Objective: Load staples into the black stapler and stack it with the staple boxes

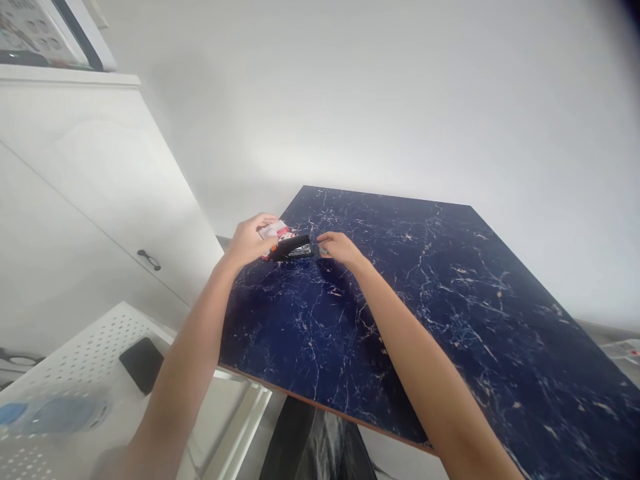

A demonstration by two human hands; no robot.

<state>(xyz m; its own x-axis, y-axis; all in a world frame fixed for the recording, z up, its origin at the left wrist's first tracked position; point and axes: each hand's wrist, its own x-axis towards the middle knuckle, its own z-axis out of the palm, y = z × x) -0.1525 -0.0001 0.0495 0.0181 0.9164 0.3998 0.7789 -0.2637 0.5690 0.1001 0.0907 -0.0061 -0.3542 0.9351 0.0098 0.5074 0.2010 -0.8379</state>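
Note:
My left hand [249, 239] is closed round a small white and red packet [275, 231] and the left end of a black, flat object with white print [294, 247]. My right hand [339, 247] pinches the right end of that black object. Both hands hover just over the far left corner of a dark blue marbled tabletop [440, 320]. What the black object is I cannot make out.
A white cabinet with a dark handle [149, 259] stands at the left. Below it is a white perforated shelf [90, 353] bearing a black phone-like slab [142, 363] and a clear bottle with a blue cap [50, 417]. A plain white wall lies behind the table.

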